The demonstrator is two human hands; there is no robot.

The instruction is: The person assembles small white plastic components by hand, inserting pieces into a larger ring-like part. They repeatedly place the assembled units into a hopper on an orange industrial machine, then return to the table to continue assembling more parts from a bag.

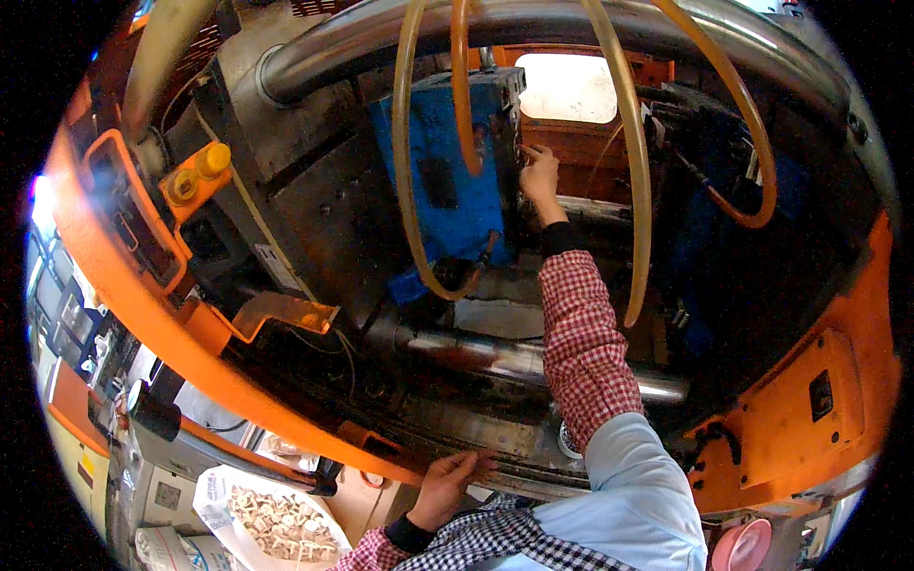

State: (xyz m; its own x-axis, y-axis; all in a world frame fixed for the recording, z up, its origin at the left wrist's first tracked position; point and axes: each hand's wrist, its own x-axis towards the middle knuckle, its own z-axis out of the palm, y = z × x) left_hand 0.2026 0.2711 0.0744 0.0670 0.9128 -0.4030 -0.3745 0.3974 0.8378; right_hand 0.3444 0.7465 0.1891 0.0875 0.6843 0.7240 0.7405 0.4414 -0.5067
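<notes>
My right arm, in a red checked sleeve, reaches deep between the two halves of an injection mould. My right hand (pixel 540 178) is at the inner face of the left, blue mould half (pixel 440 171). Its fingers are drawn together against that face, and whatever is between them is hidden. My left hand (pixel 444 489) is low at the machine's front edge, beside the orange frame (pixel 314 423). Its fingers are curled and pressed together; I cannot make out anything in them. The right mould half (pixel 733 171), dark and blue, stands apart across the gap.
Amber hoses (pixel 636 190) hang around my right arm. A thick steel bar (pixel 562 29) crosses above, and another bar (pixel 476 352) runs below. An orange bracket (pixel 286 312) juts in at left. A white bag (pixel 217 495) of small pale parts lies lower left; a pink basin (pixel 741 545) stands lower right.
</notes>
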